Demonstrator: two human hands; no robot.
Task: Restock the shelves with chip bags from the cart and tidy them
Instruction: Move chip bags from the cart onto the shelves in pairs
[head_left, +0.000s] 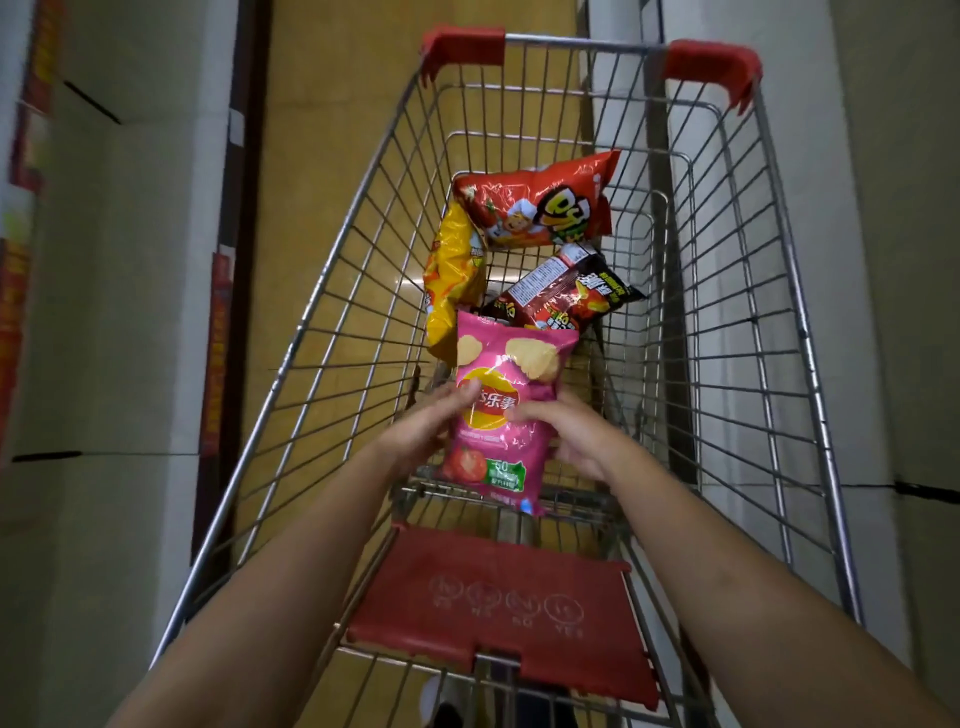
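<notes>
Head view: silver wire shopping cart (332, 291) w/ red plastic corner caps and red child-seat flap (498, 597). Pink foil chip bag (501, 415) held upright above cart's near end; left hand (426, 426) and right hand (566, 436) grip its opposite edges, fingers curled onto the front. Deeper in cart: red chip bag (535, 205), yellow chip bag (449, 280), dark red-black chip bag (566, 293), touching one another.
</notes>
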